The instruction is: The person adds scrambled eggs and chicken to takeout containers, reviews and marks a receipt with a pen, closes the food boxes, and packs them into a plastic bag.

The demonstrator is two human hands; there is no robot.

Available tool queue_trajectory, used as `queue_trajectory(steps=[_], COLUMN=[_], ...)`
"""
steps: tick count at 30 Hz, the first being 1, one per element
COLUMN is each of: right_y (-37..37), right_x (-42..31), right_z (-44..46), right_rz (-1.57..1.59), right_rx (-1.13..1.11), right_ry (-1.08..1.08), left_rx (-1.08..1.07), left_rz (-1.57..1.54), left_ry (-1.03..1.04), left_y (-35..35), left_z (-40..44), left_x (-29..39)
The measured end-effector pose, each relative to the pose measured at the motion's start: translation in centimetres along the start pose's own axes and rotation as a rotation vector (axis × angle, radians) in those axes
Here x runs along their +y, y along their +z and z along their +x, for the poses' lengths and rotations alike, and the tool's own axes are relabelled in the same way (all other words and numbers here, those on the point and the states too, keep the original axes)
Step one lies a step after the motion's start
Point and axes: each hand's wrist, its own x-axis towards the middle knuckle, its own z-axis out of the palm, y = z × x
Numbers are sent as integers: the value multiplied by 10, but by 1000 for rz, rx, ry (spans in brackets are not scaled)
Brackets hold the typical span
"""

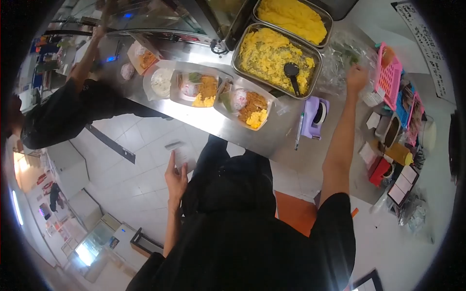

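Observation:
My left hand (175, 177) is low beside my body, thumb and fingers closed on a pale paper slip (183, 154), blurred at its edges. My right hand (357, 78) reaches to the back right of the counter, fingers curled together by a clear plastic bag (335, 60) with green leaves (352, 58); what they hold, if anything, is too small to make out. Along the counter's front stand two open paper boxes, a left box (182, 99) and a right box (221, 107), each with a rice mound, green leaf, brown fried food and yellow scrambled egg.
Metal trays of yellow egg, the front tray (272, 58) with a black spoon (291, 72), sit at the back. A purple tape dispenser (315, 118) and a pen (299, 131) lie to the right, near a pink basket (388, 72). A co-worker's black sleeve (53, 114) is at left.

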Motion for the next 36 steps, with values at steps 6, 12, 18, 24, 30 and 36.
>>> queue_trajectory(steps=[6,12,18,24,30,36], right_y=[-141,-152,-23,-66,-274,-321], right_x=[-95,-235,-417,-503,-412,-396], right_z=[-136,-307,-360,-326,-349,-357], right_rz=[995,1174,1026,1027,2152,2362], right_rx=[-105,-1100,-1261,-990,-2199,-1847], right_ry=[231,413,-333,-586,-965,-1265], left_rx=[69,84,223,226,244,48], left_rz=[84,82,93,115,-45,80], left_ry=[-49,-100,99,-66,-197,17], left_y=[-5,13,9,-11,3,9], left_z=[-24,-19,-14,-50,-55,0], left_x=[-60,-97,-94,-121,-156,-90])
